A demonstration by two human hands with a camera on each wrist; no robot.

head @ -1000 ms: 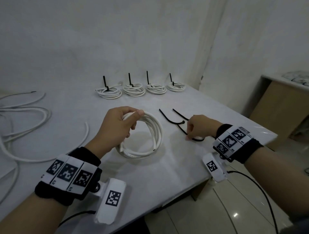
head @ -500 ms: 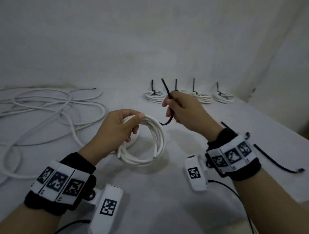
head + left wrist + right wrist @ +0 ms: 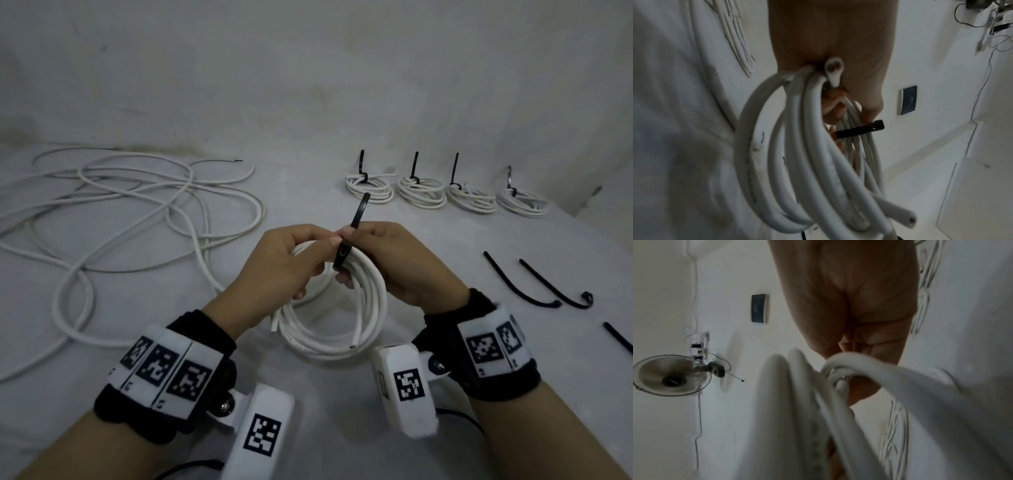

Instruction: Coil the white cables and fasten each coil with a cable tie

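A coil of white cable (image 3: 342, 329) hangs over the table in front of me, gripped at its top by my left hand (image 3: 291, 260). The left wrist view shows the coil (image 3: 797, 162) bunched under the palm, its cut end near the lens. My right hand (image 3: 387, 260) pinches a black cable tie (image 3: 356, 219) against the coil's top; the strap points up and its head lies on the cable. In the left wrist view the cable tie (image 3: 859, 129) crosses the strands. In the right wrist view the coil (image 3: 818, 402) is blurred and hides the fingers.
Several tied white coils (image 3: 445, 193) with upright black tie tails line the table's back right. Loose white cable (image 3: 137, 212) sprawls over the left. Spare black ties (image 3: 537, 281) lie at the right near the table edge.
My right hand picked a tie from the table at the right, lifted it, and brought it to the coil's top. My left hand kept hold of the coil. The head view swung left.
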